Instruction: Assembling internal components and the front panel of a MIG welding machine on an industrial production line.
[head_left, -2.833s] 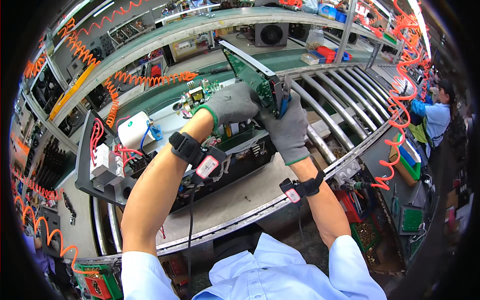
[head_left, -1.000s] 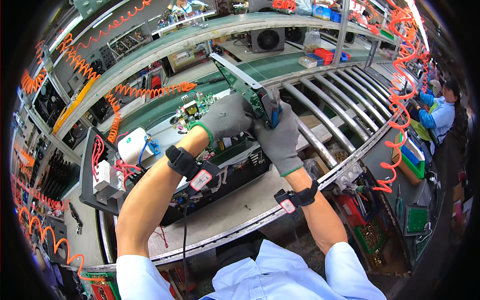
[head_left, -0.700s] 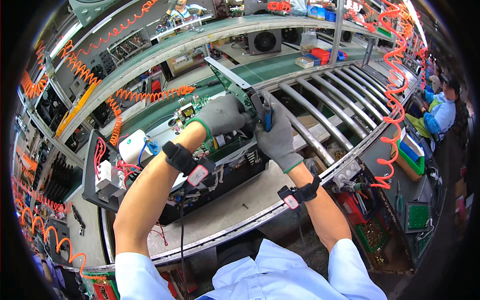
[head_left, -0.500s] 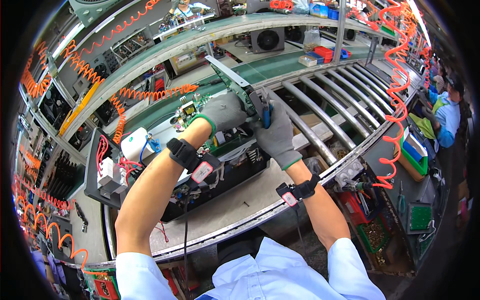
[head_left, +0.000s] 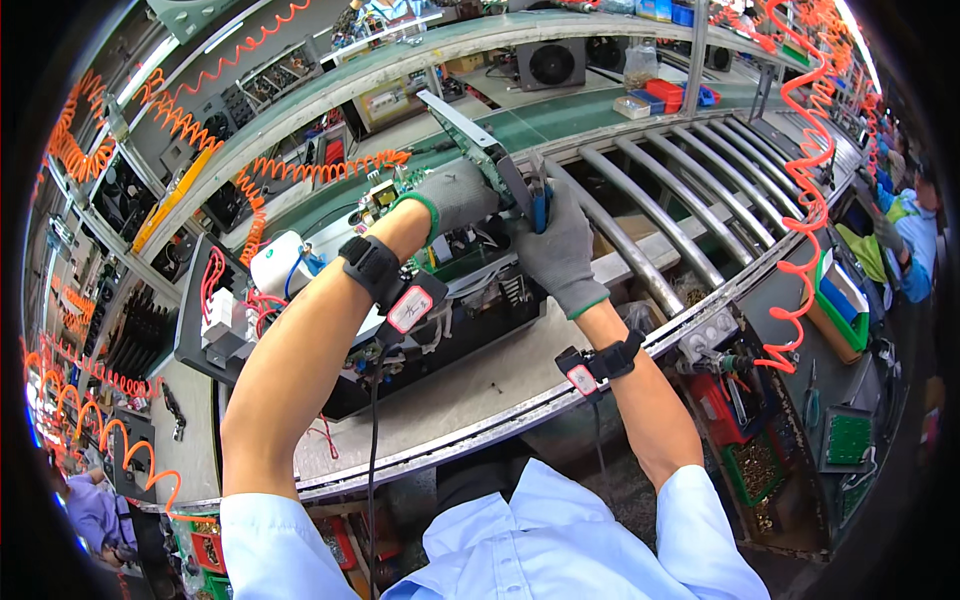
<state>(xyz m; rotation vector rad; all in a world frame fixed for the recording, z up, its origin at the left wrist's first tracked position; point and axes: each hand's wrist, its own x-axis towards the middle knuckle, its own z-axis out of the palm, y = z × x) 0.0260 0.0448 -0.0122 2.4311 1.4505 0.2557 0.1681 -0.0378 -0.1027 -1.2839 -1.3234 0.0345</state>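
Note:
My left hand (head_left: pixel 456 197), in a grey knitted glove with a green cuff, holds a tilted metal panel (head_left: pixel 463 128) with a green circuit board on its near side. Its fingertips are partly hidden at the panel's lower end. Gloved likewise, my right hand (head_left: pixel 562 255) is closed round a blue-handled tool (head_left: pixel 541 207), pliers by the look of it, against the panel's right end. Below both hands lies a long black unit (head_left: pixel 450 355) with its inside exposed. Circuit boards (head_left: pixel 385 195) with components show beyond my left wrist.
A roller conveyor (head_left: pixel 650 205) runs off to the right. Orange coiled hoses (head_left: pixel 800 200) hang on both sides. A white rounded part (head_left: pixel 280 262) with red and blue wires sits at the left. Red bins (head_left: pixel 665 95) stand at the back; a co-worker (head_left: pixel 910 240) is far right.
The whole view has shifted slightly. Both hands stay at the metal panel with nearly the same grip, and the tool remains in my right hand.

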